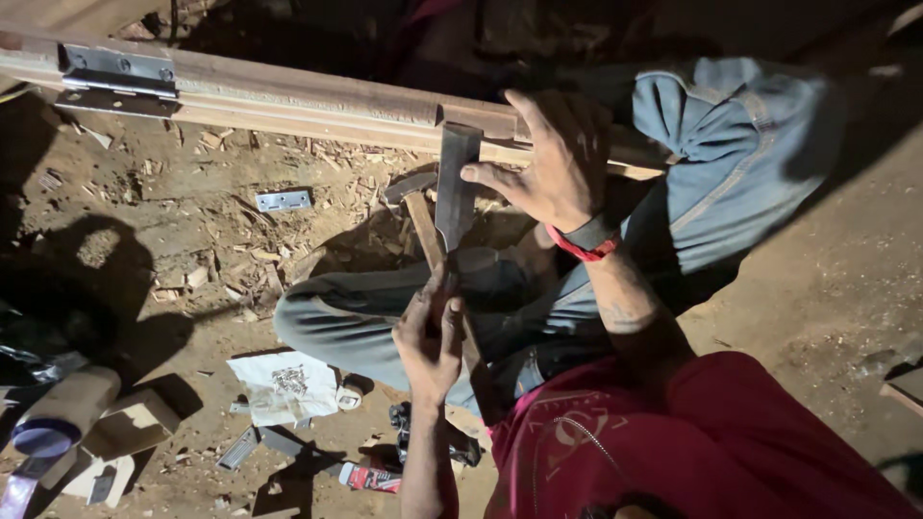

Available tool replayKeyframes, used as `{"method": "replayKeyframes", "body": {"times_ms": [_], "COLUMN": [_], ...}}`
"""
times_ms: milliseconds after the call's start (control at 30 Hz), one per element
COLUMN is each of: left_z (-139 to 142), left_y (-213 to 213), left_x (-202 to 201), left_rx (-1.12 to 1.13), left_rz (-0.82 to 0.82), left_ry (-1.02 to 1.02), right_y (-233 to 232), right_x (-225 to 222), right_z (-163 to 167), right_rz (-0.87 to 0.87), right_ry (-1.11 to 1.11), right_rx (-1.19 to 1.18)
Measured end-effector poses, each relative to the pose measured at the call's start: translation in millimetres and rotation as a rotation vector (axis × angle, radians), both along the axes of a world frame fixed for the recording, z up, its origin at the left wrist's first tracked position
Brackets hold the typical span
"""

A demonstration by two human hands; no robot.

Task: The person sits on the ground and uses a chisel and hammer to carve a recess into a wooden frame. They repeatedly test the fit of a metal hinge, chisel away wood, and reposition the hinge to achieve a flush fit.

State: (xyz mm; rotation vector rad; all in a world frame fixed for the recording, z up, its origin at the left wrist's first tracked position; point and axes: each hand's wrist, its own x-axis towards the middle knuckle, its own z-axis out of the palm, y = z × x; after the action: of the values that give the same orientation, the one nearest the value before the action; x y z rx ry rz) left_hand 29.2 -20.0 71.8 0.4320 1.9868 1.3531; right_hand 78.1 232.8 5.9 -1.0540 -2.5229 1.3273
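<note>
My left hand (pixel 429 334) is closed around the handle of a wide flat chisel (pixel 456 187). The chisel stands upright with its metal blade against a long wooden beam (pixel 308 101). Pressing the blade with its thumb is my right hand (pixel 556 159), a red and dark band on its wrist and its fingers spread over the beam. A hammer (pixel 419 213) with a wooden handle lies just left of the blade, on my jeans-clad leg (pixel 346 312).
A metal hinge (pixel 116 79) is fixed to the beam at far left. On the dirt ground lie a loose hinge (pixel 284 200), wood chips (pixel 250 259), a small white bag of screws (pixel 286 386), more hinge plates (pixel 240 448) and a cardboard box (pixel 130 428).
</note>
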Motion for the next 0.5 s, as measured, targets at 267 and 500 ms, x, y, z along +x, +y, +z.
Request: {"method": "replayKeyframes", "body": {"times_ms": [267,500], "left_z": [12.3,14.6], "left_y": [9.0,13.7], "left_x": [2.9,0.0], "left_rx": [0.014,-0.051], "left_rz": [0.055,0.076], "left_ry": [-0.12,-0.245], "right_y": [3.6,0.9], "right_x": [-8.9,-10.0], "right_z": [11.9,7.0], "right_rz": [-0.09,-0.09], "right_ry": [-0.075,0.079], "right_rx": [-0.123,-0.074]}}
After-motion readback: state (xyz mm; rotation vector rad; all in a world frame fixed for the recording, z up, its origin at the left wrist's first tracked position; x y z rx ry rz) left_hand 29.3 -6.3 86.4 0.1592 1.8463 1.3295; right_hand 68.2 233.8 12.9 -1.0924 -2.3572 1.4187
